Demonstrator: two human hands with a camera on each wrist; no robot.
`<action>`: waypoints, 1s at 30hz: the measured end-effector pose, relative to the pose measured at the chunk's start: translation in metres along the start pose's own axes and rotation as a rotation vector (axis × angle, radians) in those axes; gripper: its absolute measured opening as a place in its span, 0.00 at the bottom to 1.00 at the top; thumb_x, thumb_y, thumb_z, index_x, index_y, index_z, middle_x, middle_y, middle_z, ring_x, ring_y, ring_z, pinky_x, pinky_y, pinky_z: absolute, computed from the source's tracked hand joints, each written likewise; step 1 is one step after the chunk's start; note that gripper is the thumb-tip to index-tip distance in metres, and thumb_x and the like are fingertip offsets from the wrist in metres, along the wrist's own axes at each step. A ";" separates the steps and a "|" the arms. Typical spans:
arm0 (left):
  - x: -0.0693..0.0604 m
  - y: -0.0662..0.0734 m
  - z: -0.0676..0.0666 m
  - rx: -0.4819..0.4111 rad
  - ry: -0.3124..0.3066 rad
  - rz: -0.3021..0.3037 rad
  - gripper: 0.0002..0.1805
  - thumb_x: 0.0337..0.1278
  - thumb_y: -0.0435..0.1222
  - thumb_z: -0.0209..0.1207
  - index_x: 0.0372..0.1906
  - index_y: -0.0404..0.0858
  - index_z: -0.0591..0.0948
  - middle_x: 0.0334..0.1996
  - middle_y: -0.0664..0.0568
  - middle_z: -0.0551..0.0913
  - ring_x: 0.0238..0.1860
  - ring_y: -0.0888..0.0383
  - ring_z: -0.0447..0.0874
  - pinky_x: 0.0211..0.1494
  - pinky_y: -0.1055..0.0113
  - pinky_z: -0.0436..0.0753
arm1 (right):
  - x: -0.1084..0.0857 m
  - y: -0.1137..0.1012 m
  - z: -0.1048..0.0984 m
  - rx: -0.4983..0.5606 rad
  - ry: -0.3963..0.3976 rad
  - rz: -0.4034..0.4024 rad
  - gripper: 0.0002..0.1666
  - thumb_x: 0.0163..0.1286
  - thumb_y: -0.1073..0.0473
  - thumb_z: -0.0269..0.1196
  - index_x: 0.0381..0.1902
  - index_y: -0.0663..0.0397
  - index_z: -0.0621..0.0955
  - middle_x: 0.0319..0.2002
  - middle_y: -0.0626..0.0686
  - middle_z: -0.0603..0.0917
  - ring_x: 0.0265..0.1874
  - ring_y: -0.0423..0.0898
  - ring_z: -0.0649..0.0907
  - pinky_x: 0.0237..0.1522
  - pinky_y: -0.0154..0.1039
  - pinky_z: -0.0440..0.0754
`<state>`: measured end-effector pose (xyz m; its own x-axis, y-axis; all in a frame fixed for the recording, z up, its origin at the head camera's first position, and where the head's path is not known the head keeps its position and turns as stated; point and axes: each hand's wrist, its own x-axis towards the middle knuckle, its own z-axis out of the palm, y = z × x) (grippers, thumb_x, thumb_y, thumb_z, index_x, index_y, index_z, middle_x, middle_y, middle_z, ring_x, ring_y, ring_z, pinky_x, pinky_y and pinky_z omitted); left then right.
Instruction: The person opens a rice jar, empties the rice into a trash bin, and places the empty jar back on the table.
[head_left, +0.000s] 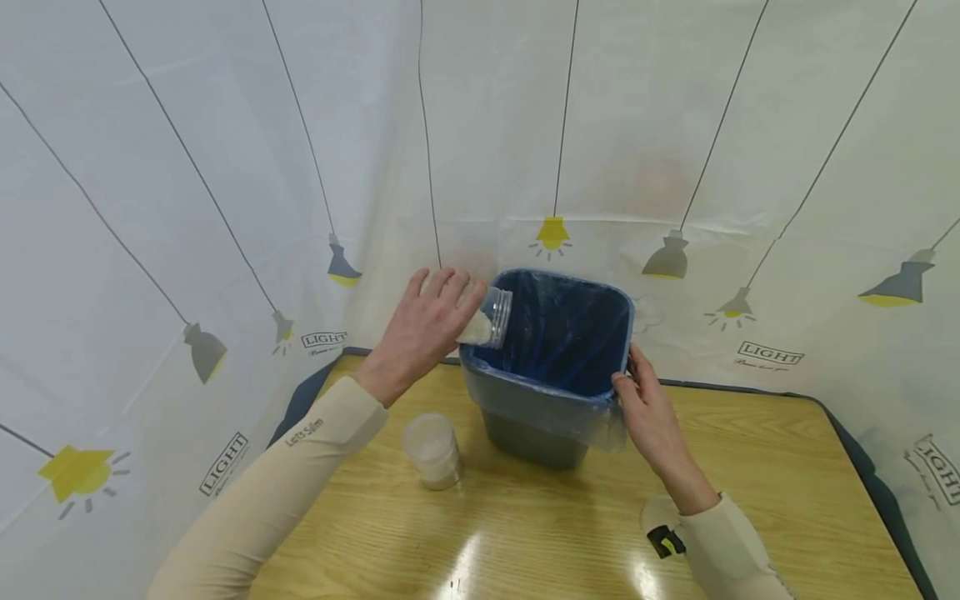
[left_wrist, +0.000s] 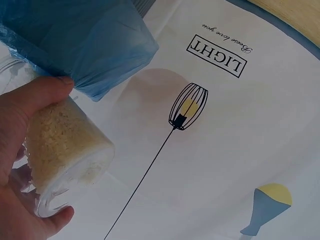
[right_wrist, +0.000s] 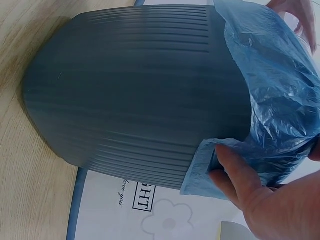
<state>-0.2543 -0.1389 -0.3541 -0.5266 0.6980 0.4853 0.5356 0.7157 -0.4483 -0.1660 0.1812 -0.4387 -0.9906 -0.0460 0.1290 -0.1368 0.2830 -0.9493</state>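
Observation:
My left hand [head_left: 435, 321] grips a clear plastic jar [left_wrist: 70, 145] holding pale rice-like grains [left_wrist: 57, 132]. In the head view the jar lies tipped on its side, its open threaded mouth over the left rim of a trash can [head_left: 536, 437]. A blue plastic bag [head_left: 570, 333] lines the can and folds down over its rim. With fingers and thumb on either side of the lined rim, my right hand [head_left: 652, 417] holds the can's right edge. The right wrist view shows the can's ribbed dark grey side and the bag's loose edge [right_wrist: 270, 70].
A second clear jar [head_left: 433, 450] stands on the wooden table [head_left: 525, 533], left of the can. Beside my right sleeve lies a round pale object with a black and yellow part [head_left: 663, 540]. White sheeting [head_left: 480, 125] printed with lamps rises behind the table and along the sides.

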 end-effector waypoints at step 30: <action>-0.001 -0.002 -0.006 0.050 -0.008 -0.024 0.40 0.55 0.34 0.69 0.73 0.38 0.68 0.59 0.38 0.74 0.60 0.40 0.72 0.69 0.41 0.69 | -0.001 0.000 0.000 0.006 -0.023 0.015 0.39 0.86 0.53 0.43 0.84 0.57 0.42 0.80 0.67 0.52 0.77 0.64 0.60 0.73 0.64 0.61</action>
<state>-0.2505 -0.1410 -0.3491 -0.5439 0.6808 0.4906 0.4892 0.7322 -0.4738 -0.1646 0.1815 -0.4385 -0.9920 -0.0637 0.1086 -0.1222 0.2776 -0.9529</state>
